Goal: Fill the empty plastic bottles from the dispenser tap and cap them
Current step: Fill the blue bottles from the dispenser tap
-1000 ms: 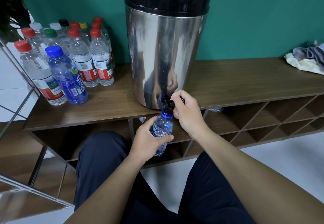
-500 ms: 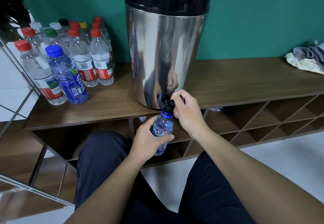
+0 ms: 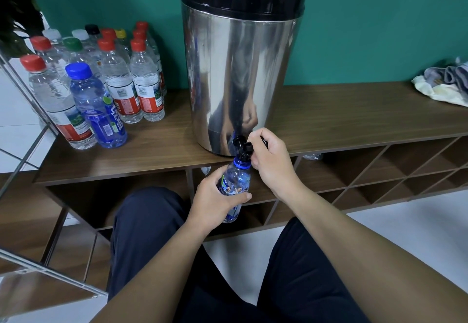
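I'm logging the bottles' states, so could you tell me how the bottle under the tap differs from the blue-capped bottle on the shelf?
The bottle under the tap has no cap on; the blue-capped bottle is sealed. The first is gripped in the air by the left hand, tilted, its mouth at the tap; the second stands upright on the shelf, untouched. Both are clear blue plastic with blue labels.

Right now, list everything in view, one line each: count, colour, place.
dispenser: one, steel with black lid, on the shelf top.
tap: one, black, at the dispenser's base.
held bottle: one, clear blue, uncapped, mouth under the tap.
capped bottles: about a dozen, mixed cap colours, shelf top left.
cloths: a pile, grey and cream, shelf top right.
shelf: one, brown wood.
left hand: grips the held bottle.
right hand: grips the tap's lever.
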